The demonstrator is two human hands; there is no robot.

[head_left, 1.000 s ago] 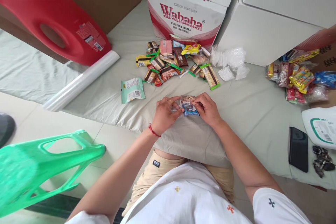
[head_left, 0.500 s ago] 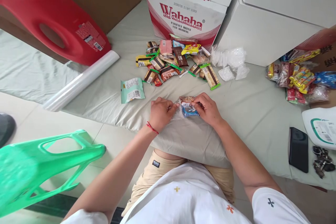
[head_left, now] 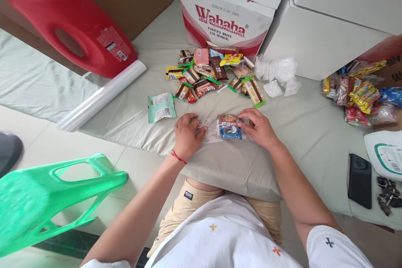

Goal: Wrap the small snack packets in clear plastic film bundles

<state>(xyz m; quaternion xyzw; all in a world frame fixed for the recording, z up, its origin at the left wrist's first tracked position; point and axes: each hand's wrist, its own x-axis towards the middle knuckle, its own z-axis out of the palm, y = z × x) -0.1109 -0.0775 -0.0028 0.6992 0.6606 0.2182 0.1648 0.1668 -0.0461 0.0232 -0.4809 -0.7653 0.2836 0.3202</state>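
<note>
Left hand (head_left: 189,135) half-curled, holding clear wrap (head_left: 212,131); right hand (head_left: 259,128) loosely spread, touching right side of 2 snack packs (head_left: 230,131).

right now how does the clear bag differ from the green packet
The clear bag is see-through, showing a brown pack and a blue pack; the green packet is opaque. The left hand and right hand touch the bag; the packet lies untouched. Both are on pale cloth.

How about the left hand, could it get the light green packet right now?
Probably yes: the light green packet lies near the left hand, and only cloth shows between them.
</note>
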